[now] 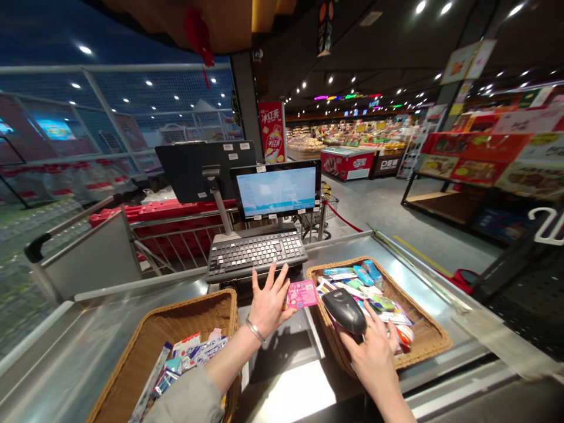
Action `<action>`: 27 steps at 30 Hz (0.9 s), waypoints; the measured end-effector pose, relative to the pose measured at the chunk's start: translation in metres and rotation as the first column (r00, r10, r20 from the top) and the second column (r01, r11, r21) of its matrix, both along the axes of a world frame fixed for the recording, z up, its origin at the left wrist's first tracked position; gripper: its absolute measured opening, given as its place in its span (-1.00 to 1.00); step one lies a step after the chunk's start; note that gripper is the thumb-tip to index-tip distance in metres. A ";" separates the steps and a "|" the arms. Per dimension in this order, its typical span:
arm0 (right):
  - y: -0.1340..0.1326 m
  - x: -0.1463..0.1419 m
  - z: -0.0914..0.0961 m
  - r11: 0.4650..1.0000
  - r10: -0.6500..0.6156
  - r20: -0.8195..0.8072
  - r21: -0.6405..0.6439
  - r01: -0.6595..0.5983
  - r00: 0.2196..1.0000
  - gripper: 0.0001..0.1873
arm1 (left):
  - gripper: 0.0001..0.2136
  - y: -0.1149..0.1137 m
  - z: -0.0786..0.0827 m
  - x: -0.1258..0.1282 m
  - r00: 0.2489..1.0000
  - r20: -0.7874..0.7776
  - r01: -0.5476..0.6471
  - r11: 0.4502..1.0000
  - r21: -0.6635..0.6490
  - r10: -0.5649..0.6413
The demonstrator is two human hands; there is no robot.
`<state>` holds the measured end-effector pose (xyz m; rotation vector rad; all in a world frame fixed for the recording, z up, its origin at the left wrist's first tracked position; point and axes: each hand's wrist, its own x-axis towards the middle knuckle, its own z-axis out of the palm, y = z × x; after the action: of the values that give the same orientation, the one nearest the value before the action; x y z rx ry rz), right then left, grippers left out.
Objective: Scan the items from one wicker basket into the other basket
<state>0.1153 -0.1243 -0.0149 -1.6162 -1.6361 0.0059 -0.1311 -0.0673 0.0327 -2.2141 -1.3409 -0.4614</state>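
Note:
My left hand, with a bracelet at the wrist, reaches to the front edge of the black keyboard. Its fingers are stretched toward the keys, while a flat pink packet is held at the thumb side. My right hand grips a black handheld barcode scanner, its head pointing left toward the packet. Scanner and hand are over the right wicker basket, which holds several small packaged goods, some blue. Part of the scanner's handle is hidden by my fingers.
Left of my arm stands another wicker basket with several packages in it. Behind the keyboard is a lit monitor, next to a second screen turned away. A metal counter runs beneath; shelves of boxes stand right.

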 end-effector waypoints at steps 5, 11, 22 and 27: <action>0.004 0.011 0.003 1.000 -0.025 -0.049 -0.015 0.024 0.998 -0.57 | -0.39 0.008 0.000 0.012 0.999 -0.014 0.030 1.000 -0.004 -0.030; 0.005 0.026 0.002 0.997 -0.077 -0.053 -0.019 0.076 0.996 -0.57 | -0.44 0.015 0.000 0.027 0.998 -0.005 0.068 0.998 -0.008 -0.068; 0.005 0.049 -0.004 0.983 -0.182 -0.055 -0.026 0.181 0.982 -0.53 | -0.43 0.025 -0.002 0.050 0.991 -0.022 0.129 0.991 -0.031 -0.129; 0.005 0.061 -0.007 0.970 -0.243 -0.080 -0.011 0.243 0.967 -0.45 | -0.41 0.030 -0.005 0.063 0.986 -0.033 0.162 0.986 -0.044 -0.163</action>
<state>0.1762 -0.1196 -0.0221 -1.7843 -1.3688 -0.0537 -0.0685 -0.0369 0.0282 -2.3656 -1.1661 -0.4530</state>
